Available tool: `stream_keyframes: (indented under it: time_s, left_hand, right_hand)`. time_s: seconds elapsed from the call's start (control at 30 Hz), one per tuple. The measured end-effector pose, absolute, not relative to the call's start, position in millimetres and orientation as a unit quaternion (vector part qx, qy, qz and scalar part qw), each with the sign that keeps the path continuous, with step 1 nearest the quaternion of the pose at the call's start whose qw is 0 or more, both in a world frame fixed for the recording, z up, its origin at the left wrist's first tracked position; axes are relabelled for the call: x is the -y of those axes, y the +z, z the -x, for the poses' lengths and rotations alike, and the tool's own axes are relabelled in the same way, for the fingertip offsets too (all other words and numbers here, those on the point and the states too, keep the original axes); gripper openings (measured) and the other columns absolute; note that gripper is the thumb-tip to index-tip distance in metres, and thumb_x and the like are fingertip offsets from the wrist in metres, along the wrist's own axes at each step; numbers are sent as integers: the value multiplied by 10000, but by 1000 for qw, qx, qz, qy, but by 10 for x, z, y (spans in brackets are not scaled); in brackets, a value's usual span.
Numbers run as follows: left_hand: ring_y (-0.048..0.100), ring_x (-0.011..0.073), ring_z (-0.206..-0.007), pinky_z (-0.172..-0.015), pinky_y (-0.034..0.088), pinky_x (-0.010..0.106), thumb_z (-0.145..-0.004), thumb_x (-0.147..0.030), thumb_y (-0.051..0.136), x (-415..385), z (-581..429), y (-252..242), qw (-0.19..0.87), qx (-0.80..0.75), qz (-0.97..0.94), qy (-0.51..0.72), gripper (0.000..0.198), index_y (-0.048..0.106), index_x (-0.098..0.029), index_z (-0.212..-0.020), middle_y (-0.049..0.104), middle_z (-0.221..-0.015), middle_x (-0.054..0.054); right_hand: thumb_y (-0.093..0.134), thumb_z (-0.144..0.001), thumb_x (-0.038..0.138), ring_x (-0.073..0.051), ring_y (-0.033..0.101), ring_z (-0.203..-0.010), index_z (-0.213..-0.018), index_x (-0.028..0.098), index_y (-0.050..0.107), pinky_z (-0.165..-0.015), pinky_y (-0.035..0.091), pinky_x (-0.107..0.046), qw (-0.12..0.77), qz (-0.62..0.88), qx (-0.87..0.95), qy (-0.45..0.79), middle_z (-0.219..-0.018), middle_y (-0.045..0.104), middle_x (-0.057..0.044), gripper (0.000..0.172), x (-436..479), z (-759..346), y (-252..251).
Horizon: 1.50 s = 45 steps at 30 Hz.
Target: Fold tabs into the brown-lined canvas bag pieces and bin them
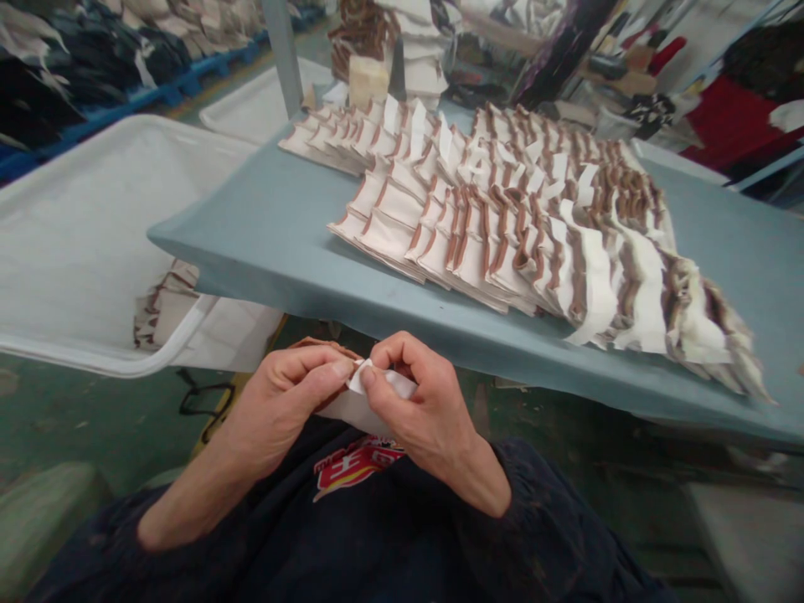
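My left hand (286, 398) and my right hand (418, 402) meet in front of my chest, below the table edge. Both pinch a small white fabric piece (370, 392) with a brown edge, thumbs and forefingers closed on its upper corner. On the grey-blue table (276, 218) ahead lie overlapping rows of similar cream and brown fabric pieces (502, 218), fanned out from the middle to the right edge.
A white cloth bin (81, 243) stands to the left of the table, with several pieces (160, 301) inside it near its corner. A metal post (286, 54) rises behind the table. Stacks of fabric (389, 46) and dark clothing (69, 59) fill the background.
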<state>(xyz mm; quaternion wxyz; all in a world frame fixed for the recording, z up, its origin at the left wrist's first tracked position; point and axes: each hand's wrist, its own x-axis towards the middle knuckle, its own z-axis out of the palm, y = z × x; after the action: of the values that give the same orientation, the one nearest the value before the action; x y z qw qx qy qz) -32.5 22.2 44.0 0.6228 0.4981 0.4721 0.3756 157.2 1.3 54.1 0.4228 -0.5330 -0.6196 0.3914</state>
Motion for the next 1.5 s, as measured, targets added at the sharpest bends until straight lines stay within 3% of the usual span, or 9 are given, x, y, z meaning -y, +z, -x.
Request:
stream_keyframes:
  time_s: [0.3, 0.43, 0.57, 0.77, 0.97, 1.1, 1.23, 1.5]
  left_hand:
    - [740, 218, -883, -790, 606, 260, -955, -427, 808, -238, 324, 438, 623, -467, -511, 366, 254, 901, -216, -848, 854, -956, 61]
    - [795, 243, -897, -791, 641, 278, -835, -371, 868, -242, 252, 531, 616, -475, -526, 344, 155, 867, -219, -868, 873, -981, 62]
    - [780, 247, -788, -704, 629, 302, -772, -380, 807, -245, 126, 640, 553, -527, -547, 342, 172, 810, -214, -819, 855, -888, 62]
    - [690, 197, -631, -600, 538, 288, -775, -330, 666, -195, 21, 668, 470, -555, -578, 371, 133, 735, -233, -717, 776, -712, 9]
    - [638, 171, -594, -606, 526, 281, -847, -291, 656, -124, 68, 642, 427, -563, -610, 358, 120, 745, -237, -786, 758, -703, -27]
    - [656, 183, -627, -608, 528, 285, -903, -297, 662, -110, 121, 614, 450, -555, -614, 335, 127, 750, -244, -828, 776, -743, -23]
    - [625, 181, -606, -639, 550, 301, -886, -271, 664, -101, 113, 617, 401, -554, -644, 344, 118, 765, -256, -828, 769, -749, -26]
    - [575, 163, -549, -587, 490, 295, -838, -244, 603, -129, 58, 689, 360, -540, -670, 359, 156, 736, -253, -757, 691, -655, -46]
  right_hand:
    - [647, -953, 197, -119, 533, -621, -832, 237, 616, -599, 419, -261, 488, 507, 670, 236, -815, 692, 8, 130, -22, -1557, 377]
    - [646, -965, 201, -136, 608, -675, -846, 244, 613, -627, 458, -263, 506, 502, 666, 220, -829, 713, -1, 130, -33, -1561, 323]
    - [659, -961, 202, -128, 566, -646, -829, 242, 602, -604, 433, -263, 531, 497, 650, 221, -810, 698, 4, 149, -56, -1537, 313]
    - [713, -915, 305, -112, 435, -585, -820, 238, 597, -571, 375, -276, 532, 527, 559, 355, -768, 635, 29, 164, -19, -1466, 310]
    - [764, -897, 447, -130, 427, -633, -876, 244, 589, -598, 385, -271, 518, 509, 408, 554, -702, 502, 68, 269, 33, -1398, 251]
    - [809, -851, 476, -125, 439, -636, -864, 242, 562, -590, 390, -257, 514, 485, 358, 610, -714, 528, 59, 340, 16, -1388, 267]
    - [800, -825, 447, -136, 508, -659, -852, 244, 548, -592, 430, -249, 499, 451, 327, 664, -754, 593, 34, 324, 2, -1400, 300]
    - [757, -804, 476, -120, 417, -600, -834, 245, 554, -526, 342, -227, 479, 438, 280, 707, -702, 523, 63, 309, -44, -1292, 165]
